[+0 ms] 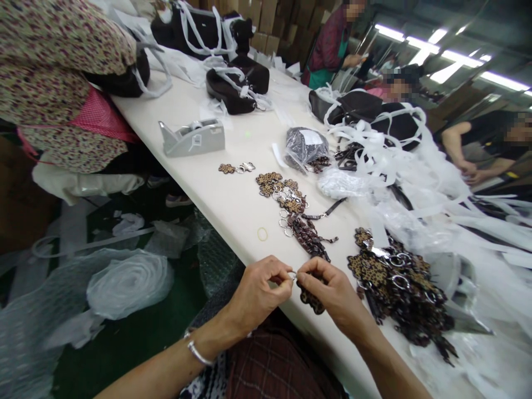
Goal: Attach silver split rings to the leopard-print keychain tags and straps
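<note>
Near the table's front edge, my right hand (328, 285) is closed on a leopard-print flower charm (310, 299), its dark rim showing below the fingers. My left hand (264, 282) pinches a small silver metal ring (292, 275) at the charm's edge, thumb and forefinger together. The two hands almost touch at the ring. Just beyond them lies a bunch of dark brown straps (307, 235) with silver rings. Farther up is a cluster of similar flower charms (272, 183). To the right of my right hand sits a larger pile of charms and straps (399, 282).
A grey tape dispenser (195, 138) stands on the white table (236, 210), and another dispenser (455, 285) is at the right. Dark bags (236, 83) with white wrapping lie at the back. Plastic wrap (128, 282) covers the floor at left. Several people work around the table.
</note>
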Demonstrator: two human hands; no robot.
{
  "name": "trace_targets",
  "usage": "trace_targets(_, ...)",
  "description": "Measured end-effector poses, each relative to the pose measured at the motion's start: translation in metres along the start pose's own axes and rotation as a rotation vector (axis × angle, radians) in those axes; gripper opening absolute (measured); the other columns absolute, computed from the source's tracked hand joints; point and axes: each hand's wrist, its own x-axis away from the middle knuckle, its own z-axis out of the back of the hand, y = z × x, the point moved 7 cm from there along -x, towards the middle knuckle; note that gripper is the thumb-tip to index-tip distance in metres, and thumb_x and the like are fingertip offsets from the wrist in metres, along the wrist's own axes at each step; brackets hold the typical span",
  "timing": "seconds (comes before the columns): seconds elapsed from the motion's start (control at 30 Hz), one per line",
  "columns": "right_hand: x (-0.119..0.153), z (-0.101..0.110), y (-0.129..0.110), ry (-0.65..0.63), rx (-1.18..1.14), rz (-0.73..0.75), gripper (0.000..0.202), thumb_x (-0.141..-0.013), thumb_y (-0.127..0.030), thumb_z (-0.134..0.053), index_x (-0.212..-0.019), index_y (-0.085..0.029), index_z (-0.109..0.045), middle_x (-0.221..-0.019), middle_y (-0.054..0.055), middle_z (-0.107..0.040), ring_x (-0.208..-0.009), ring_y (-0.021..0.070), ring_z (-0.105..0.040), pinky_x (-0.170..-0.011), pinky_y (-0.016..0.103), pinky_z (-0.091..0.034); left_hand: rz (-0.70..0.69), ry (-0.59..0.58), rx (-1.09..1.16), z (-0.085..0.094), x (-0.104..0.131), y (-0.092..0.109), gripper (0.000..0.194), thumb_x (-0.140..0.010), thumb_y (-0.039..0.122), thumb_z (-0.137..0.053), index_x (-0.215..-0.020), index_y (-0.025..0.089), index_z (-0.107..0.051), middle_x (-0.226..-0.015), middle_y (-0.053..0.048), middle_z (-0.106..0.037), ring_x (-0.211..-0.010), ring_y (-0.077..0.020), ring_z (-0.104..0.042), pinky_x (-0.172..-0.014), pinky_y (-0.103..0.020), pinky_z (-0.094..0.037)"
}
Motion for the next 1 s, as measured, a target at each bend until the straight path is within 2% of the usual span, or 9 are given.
trace_targets(0.2, -0.009, -0.002, 0.008, -0.105, -0.097, -0.025, 0.034, -0.08, -0.049, -0.068, -0.085, -0.017, -0.06, -0.058, -0.005, -0.054, -0.048, 0.0089, -0.045, -0.043, 0.02, -0.036, 0.03, -0.038, 0.095, 0.001, 0.004, -0.006, 0.016, -0.078, 0.007, -0.059, -0.069, 0.017, -0.066, -0.089, -0.004, -0.072, -0.082, -0.0151, -0.066, -0.076, -0.023, -0.047)
trace_targets(0.27, -0.018, 0.001, 0.005, -0.054, 0.022, 0.058, 0.03, -0.084, -0.047, -0.063, -0.085, -0.017, -0.063, -0.064, -0.002, -0.058, -0.054, 0.0117, -0.051, -0.05, 0.024, -0.041, 0.069, -0.054, 0.131, 0.006, 0.004, -0.011, 0.015, -0.079, 0.009, -0.059, -0.071, 0.017, -0.068, -0.092, -0.004, -0.073, -0.084, -0.0159, -0.067, -0.077, -0.024, -0.048)
trace_targets(0.37, -0.033, -0.002, -0.009, 0.091, 0.314, 0.295, 0.022, -0.09, -0.036, -0.057, -0.083, -0.018, -0.067, -0.077, 0.003, -0.067, -0.07, 0.0164, -0.059, -0.067, 0.03, -0.048, 0.119, -0.063, 0.161, 0.018, 0.005, -0.019, 0.013, -0.08, 0.01, -0.059, -0.072, 0.017, -0.068, -0.094, -0.005, -0.073, -0.087, -0.0173, -0.067, -0.08, -0.025, -0.048)
trace_targets(0.47, -0.048, -0.03, -0.026, 0.103, 0.606, 0.565, 0.018, -0.094, -0.024, -0.051, -0.096, -0.018, -0.069, -0.096, 0.007, -0.07, -0.091, 0.0194, -0.062, -0.085, 0.032, -0.048, 0.169, -0.047, 0.18, 0.033, 0.008, -0.03, 0.012, -0.08, 0.015, -0.061, -0.071, 0.016, -0.067, -0.095, -0.007, -0.072, -0.087, -0.0183, -0.067, -0.08, -0.026, -0.049)
trace_targets(0.57, -0.067, -0.07, -0.033, 0.022, 0.999, 0.69, 0.027, -0.095, -0.013, -0.046, -0.117, -0.014, -0.062, -0.115, 0.012, -0.067, -0.106, 0.0221, -0.058, -0.094, 0.034, -0.046, 0.201, -0.025, 0.184, 0.045, 0.012, -0.04, 0.014, -0.081, 0.02, -0.062, -0.069, 0.016, -0.067, -0.093, -0.007, -0.071, -0.085, -0.0182, -0.066, -0.079, -0.026, -0.05)
trace_targets(0.63, -0.08, -0.089, -0.034, -0.036, 1.203, 0.679, 0.027, -0.093, -0.008, -0.047, -0.114, -0.011, -0.062, -0.113, 0.015, -0.066, -0.104, 0.0247, -0.057, -0.09, 0.036, -0.048, 0.215, -0.006, 0.174, 0.05, 0.013, -0.045, 0.015, -0.082, 0.023, -0.062, -0.07, 0.016, -0.067, -0.094, -0.007, -0.071, -0.086, -0.0182, -0.066, -0.078, -0.026, -0.05)
trace_targets(0.73, -0.093, -0.101, -0.04, -0.057, 1.289, 0.665, 0.02, -0.091, -0.007, -0.047, -0.099, -0.01, -0.065, -0.097, 0.016, -0.067, -0.094, 0.0274, -0.058, -0.078, 0.037, -0.05, 0.216, 0.013, 0.164, 0.053, 0.012, -0.048, 0.017, -0.082, 0.026, -0.063, -0.068, 0.016, -0.067, -0.093, -0.008, -0.071, -0.083, -0.0186, -0.066, -0.076, -0.026, -0.051)
trace_targets(0.83, -0.099, -0.101, -0.045, -0.07, 1.327, 0.69, 0.022, -0.094, -0.009, -0.043, -0.099, -0.011, -0.064, -0.097, 0.015, -0.066, -0.094, 0.0275, -0.057, -0.074, 0.036, -0.05, 0.214, 0.009, 0.155, 0.052, 0.011, -0.047, 0.018, -0.081, 0.027, -0.064, -0.068, 0.016, -0.068, -0.094, -0.008, -0.072, -0.085, -0.0197, -0.066, -0.078, -0.027, -0.051)
trace_targets(1.0, -0.101, -0.093, -0.045, -0.084, 1.34, 0.729, 0.022, -0.095, -0.009, -0.041, -0.104, -0.011, -0.061, -0.101, 0.015, -0.063, -0.096, 0.0261, -0.054, -0.079, 0.036, -0.047, 0.223, 0.009, 0.171, 0.05, 0.01, -0.044, 0.018, -0.081, 0.028, -0.065, -0.068, 0.017, -0.069, -0.095, -0.008, -0.073, -0.085, -0.0203, -0.067, -0.079, -0.028, -0.052)
